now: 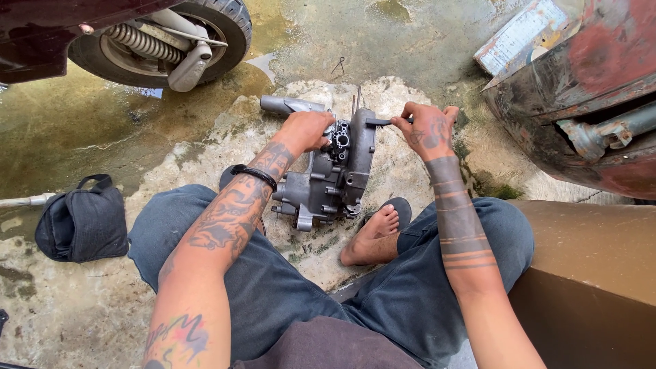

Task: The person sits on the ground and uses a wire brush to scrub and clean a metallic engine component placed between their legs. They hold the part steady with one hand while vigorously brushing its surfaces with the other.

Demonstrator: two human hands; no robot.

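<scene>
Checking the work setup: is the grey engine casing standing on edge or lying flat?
On edge: the engine casing stands upright on the concrete, left hand steadying its top, right hand holding a tool against it.

left arm: tattooed forearm reaches forward from lower left, dark band at the wrist
left hand (309,130): palm down, fingers curled in a clamp, knuckles up
right arm: forearm with ring tattoos runs up from lower right, wrist bent inward
right hand (427,126): fingers pinched shut, thumb side facing left
legs: seated, knees spread, jeans
right foot (372,236): bare, sole on a sandal
</scene>
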